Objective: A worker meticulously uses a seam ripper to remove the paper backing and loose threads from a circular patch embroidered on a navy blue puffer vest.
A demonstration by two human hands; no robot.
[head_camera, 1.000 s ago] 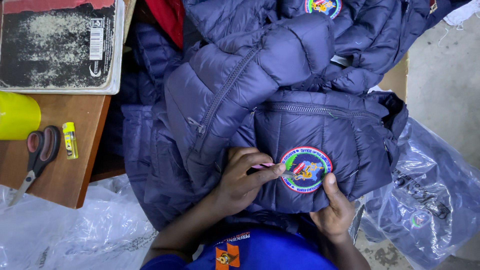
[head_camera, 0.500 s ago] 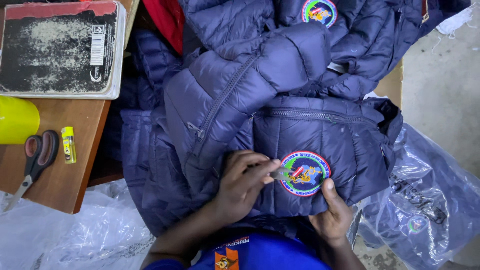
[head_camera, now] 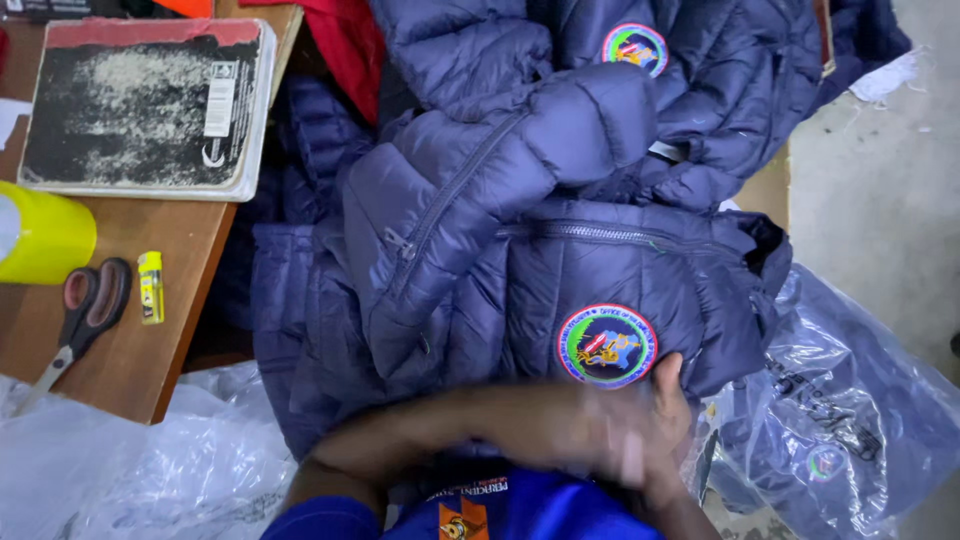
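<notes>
While my right hand [head_camera: 668, 400] grips the navy jacket [head_camera: 560, 280] just below its round patch [head_camera: 607, 346], my blurred left hand [head_camera: 610, 440] seems to overlap it; its fingers' state I cannot tell.

Even, soft overhead light, moderately bright, no hard shadows. Left hand [head_camera: 600, 430] smeared w/ motion blur; right hand [head_camera: 668, 400] partly blurred too. Mild glare on the clear plastic bag [head_camera: 850, 400]. Navy puffer jacket [head_camera: 500, 260] & round embroidered patch [head_camera: 607, 346] sharp.

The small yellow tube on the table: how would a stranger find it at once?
Look at the brown wooden table on the left. Below the worn black book, the small yellow tube lies beside the scissors. It is much smaller than the big yellow roll.
</notes>
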